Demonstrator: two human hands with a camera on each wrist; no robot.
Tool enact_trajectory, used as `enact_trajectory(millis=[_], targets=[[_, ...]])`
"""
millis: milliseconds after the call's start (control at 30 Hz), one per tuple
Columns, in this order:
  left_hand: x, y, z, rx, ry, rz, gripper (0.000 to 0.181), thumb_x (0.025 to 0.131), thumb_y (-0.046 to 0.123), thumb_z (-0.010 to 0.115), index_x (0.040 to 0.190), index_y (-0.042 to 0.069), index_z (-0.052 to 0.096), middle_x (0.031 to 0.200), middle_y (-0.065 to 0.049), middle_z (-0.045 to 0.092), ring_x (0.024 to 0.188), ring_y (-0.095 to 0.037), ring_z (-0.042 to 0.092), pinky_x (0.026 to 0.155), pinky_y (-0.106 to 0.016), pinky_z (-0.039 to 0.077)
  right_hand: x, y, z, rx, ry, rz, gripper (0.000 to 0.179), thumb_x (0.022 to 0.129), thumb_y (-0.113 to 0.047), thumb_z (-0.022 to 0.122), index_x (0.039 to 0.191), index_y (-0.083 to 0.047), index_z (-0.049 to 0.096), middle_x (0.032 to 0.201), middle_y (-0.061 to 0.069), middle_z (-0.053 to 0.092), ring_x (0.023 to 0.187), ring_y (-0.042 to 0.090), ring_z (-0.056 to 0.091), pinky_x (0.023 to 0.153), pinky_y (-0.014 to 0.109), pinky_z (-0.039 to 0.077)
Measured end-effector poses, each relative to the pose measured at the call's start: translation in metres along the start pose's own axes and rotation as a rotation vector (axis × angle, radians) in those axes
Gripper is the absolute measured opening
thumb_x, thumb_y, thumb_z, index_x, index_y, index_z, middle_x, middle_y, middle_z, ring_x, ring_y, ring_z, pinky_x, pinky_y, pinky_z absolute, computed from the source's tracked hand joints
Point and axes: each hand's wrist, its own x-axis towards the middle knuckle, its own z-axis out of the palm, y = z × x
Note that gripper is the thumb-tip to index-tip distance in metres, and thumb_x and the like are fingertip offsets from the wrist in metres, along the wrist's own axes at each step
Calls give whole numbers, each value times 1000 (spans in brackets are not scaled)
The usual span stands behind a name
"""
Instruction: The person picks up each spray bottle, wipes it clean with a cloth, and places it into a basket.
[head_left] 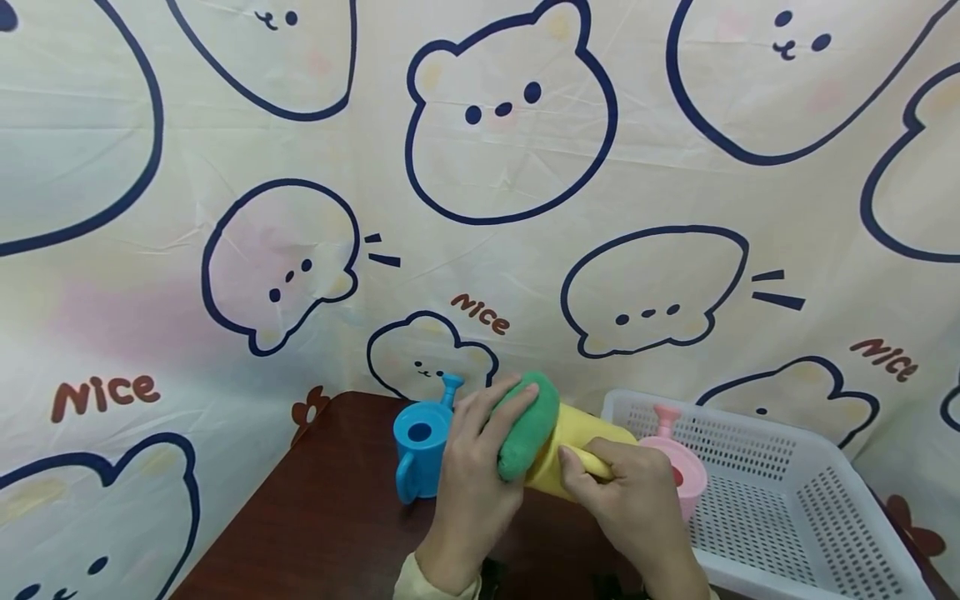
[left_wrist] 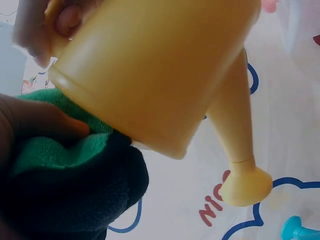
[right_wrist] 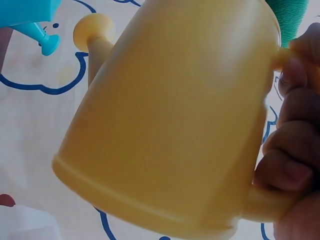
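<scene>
A yellow watering can [head_left: 585, 427] is held up, tipped on its side, between the two hands. My right hand [head_left: 637, 492] grips its handle, fingers curled round it in the right wrist view. In my left hand [head_left: 476, 467] is a folded green cloth [head_left: 531, 429], held against the left end of the can. The left wrist view shows the cloth [left_wrist: 60, 155] bunched under the thumb at the can's edge, and the can's spout [left_wrist: 232, 120] with its round yellow head. Just left of the left hand stands a blue watering can [head_left: 420, 442], upright.
A pink watering can [head_left: 690, 483] stands right of the right hand, at the left side of a white perforated plastic basket [head_left: 855, 500]. The dark brown table [head_left: 315, 517] lies below. A curtain [head_left: 510, 158] printed with bear outlines hangs behind it.
</scene>
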Motion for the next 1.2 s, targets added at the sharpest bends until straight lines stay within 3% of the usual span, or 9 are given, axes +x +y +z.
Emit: enact_trajectory(millis=[300, 500, 767, 1067, 1200], targets=[[1, 7, -10, -75, -118, 16, 78, 73, -6, 92, 139, 26, 66, 147, 2, 63, 134, -22, 59, 102, -50, 60, 1, 11, 0, -52, 64, -77, 38, 79, -8, 82, 59, -24, 55, 53, -16, 45, 52, -10, 35, 43, 10, 31], [2, 8, -14, -114, -179, 28, 80, 74, -6, 92, 141, 28, 64, 147, 6, 62, 133, -21, 59, 104, -50, 59, 3, 13, -4, -54, 108, -19, 37, 83, -6, 80, 60, -19, 54, 54, -14, 41, 51, -9, 34, 41, 13, 32], [2, 7, -19, -133, -214, 35, 78, 76, -4, 91, 141, 28, 64, 147, 3, 63, 134, -21, 58, 105, -51, 58, 3, 17, -5, -48, 177, 14, 36, 84, -3, 79, 59, -14, 56, 51, -9, 42, 49, -9, 32, 38, 13, 30], [4, 1, -24, -124, -204, 1, 76, 77, -2, 91, 141, 27, 64, 147, 4, 63, 132, -20, 61, 104, -48, 59, 3, 16, -11, -17, 262, 163, 33, 86, -4, 79, 61, -10, 58, 52, -4, 40, 48, -5, 35, 40, 14, 31], [5, -3, -25, -97, -195, -24, 76, 76, -3, 91, 141, 26, 64, 146, 4, 63, 132, -21, 61, 104, -49, 59, 3, 16, -13, 9, 317, 229, 23, 86, -4, 79, 66, -3, 68, 53, -5, 44, 48, -4, 36, 40, 14, 31]])
